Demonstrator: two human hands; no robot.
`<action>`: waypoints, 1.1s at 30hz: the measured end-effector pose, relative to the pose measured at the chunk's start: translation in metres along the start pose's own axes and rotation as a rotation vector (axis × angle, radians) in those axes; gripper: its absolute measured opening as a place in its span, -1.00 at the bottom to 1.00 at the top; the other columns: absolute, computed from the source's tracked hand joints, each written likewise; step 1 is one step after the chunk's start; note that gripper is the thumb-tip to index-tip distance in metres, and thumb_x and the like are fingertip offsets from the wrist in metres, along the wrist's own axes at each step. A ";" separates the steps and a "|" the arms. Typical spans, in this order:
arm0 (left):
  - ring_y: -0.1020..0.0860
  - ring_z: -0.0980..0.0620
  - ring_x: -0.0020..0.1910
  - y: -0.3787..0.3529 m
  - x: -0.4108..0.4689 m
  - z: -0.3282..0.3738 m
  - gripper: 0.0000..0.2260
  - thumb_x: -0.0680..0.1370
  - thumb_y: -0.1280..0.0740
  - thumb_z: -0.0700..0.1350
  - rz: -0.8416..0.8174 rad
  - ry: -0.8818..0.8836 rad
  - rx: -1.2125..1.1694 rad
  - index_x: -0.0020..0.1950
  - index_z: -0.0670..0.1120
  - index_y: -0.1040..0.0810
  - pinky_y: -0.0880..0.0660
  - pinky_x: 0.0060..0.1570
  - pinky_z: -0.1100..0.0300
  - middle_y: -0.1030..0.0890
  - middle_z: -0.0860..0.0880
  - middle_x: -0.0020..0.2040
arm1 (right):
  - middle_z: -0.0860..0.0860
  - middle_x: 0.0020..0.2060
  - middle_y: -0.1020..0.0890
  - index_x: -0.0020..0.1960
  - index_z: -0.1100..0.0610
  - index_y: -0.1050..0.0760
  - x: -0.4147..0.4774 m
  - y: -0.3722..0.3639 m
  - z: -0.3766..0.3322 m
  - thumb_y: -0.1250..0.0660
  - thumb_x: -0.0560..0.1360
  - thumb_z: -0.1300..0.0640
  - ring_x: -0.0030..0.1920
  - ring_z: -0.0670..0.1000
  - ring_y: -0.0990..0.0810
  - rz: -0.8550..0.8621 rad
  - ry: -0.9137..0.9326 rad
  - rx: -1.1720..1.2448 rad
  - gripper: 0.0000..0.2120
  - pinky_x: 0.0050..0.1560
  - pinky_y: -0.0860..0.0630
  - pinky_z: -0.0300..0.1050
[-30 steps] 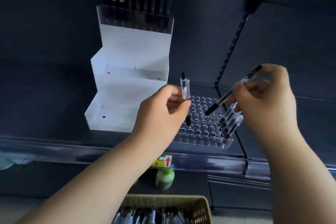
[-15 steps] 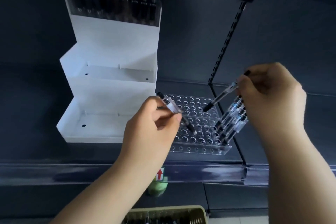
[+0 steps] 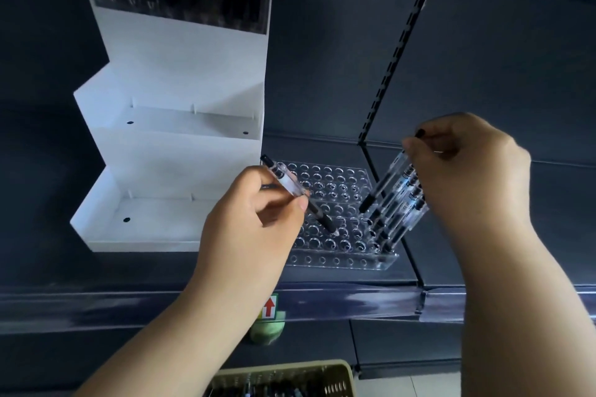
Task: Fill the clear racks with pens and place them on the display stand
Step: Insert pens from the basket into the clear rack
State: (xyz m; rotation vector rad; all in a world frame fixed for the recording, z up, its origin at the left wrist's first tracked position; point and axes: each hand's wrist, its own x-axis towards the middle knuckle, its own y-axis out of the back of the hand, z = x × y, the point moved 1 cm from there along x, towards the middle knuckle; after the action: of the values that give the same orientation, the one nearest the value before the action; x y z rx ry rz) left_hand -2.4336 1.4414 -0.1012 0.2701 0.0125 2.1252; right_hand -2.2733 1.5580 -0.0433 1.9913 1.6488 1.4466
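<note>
1 pen [image 3: 285, 182] in left hand [image 3: 254, 229] pinch, another pen [image 3: 385, 180] in right hand [image 3: 467, 167] pinch, over clear rack [image 3: 335, 263]

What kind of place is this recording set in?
Probably a shop's stationery aisle: slotted dark retail shelving, a tiered white display stand, and an arrow sticker on the shelf's front rail.

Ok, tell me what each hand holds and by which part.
Left hand pinches a pen mid-barrel; right hand pinches a second pen near its top end.
</note>
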 end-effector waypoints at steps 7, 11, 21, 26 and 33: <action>-0.65 0.16 -0.13 0.002 -0.001 -0.001 -0.89 0.41 -0.36 -0.01 -0.001 -0.014 0.010 -0.08 0.12 -0.51 -0.54 0.03 0.04 -0.68 0.20 -0.15 | -0.29 -0.40 -0.44 -0.08 -0.01 -0.55 0.001 -0.002 0.001 -0.38 0.44 0.00 -0.11 0.02 -0.57 0.007 0.003 -0.032 -0.90 -0.21 -0.38 -0.17; -0.66 0.14 -0.13 0.003 0.000 -0.001 -0.89 0.42 -0.37 -0.03 0.011 -0.013 0.007 -0.08 0.11 -0.52 -0.55 0.03 0.03 -0.68 0.19 -0.15 | -0.29 -0.41 -0.43 -0.10 0.00 -0.55 0.003 0.000 0.003 -0.38 0.43 0.00 -0.19 0.00 -0.55 0.014 -0.001 -0.039 -0.90 -0.26 -0.33 -0.19; -0.66 0.13 -0.15 0.005 0.004 -0.001 -0.86 0.39 -0.36 0.02 0.024 -0.019 0.010 -0.07 0.15 -0.50 -0.55 0.00 0.02 -0.69 0.19 -0.17 | 0.00 -0.15 -0.65 -0.13 0.02 -0.65 0.003 -0.015 0.013 -0.37 0.45 0.02 -0.01 0.11 -0.48 -0.063 0.103 -0.188 -0.89 -0.12 -0.17 -0.22; -0.66 0.14 -0.13 0.007 0.006 -0.002 -0.86 0.39 -0.36 0.02 0.026 -0.018 0.011 -0.07 0.15 -0.51 -0.55 0.03 0.01 -0.69 0.19 -0.16 | 0.04 -0.06 -0.64 -0.07 0.00 -0.67 0.008 -0.022 0.017 -0.34 0.47 0.02 0.06 0.17 -0.50 -0.074 0.123 -0.235 -0.86 -0.16 -0.08 -0.25; -0.66 0.13 -0.13 0.005 0.005 -0.002 -0.88 0.43 -0.37 -0.02 0.016 -0.021 0.015 -0.07 0.14 -0.51 -0.55 0.04 -0.01 -0.69 0.18 -0.15 | 0.07 -0.12 -0.64 -0.08 -0.03 -0.67 0.008 -0.022 0.018 -0.33 0.47 0.03 0.01 0.21 -0.51 -0.093 0.137 -0.247 -0.86 -0.18 -0.09 -0.21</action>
State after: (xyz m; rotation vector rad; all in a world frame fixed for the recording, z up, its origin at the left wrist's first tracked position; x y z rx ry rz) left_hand -2.4412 1.4431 -0.1020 0.3022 0.0147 2.1392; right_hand -2.2752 1.5808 -0.0625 1.6961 1.5052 1.6920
